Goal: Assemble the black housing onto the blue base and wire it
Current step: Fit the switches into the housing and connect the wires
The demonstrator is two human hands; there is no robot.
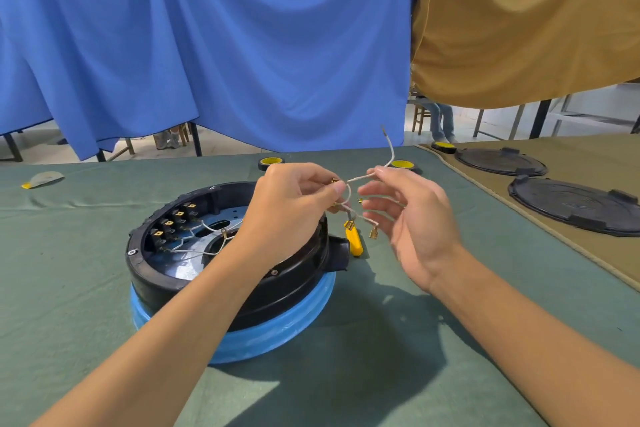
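The black housing (194,274) sits open side up on the blue base (277,326), with bare table (69,288) to its left and front. Inside, a row of terminals (173,222) lines its left wall. Over its right rim the left hand (294,204) pinches thin white wires (360,178), one running rightwards, then upwards. The right hand (412,218), fingers spread, touches that wire with its forefinger.

A big blue cloth (242,45) hangs across the back. A brown cloth (519,28) hangs beside it on the right. Under them show a pale floor (225,147), dark table legs (196,139) and a wooden chair (419,116). Daylight falls on the green table cover (69,288).
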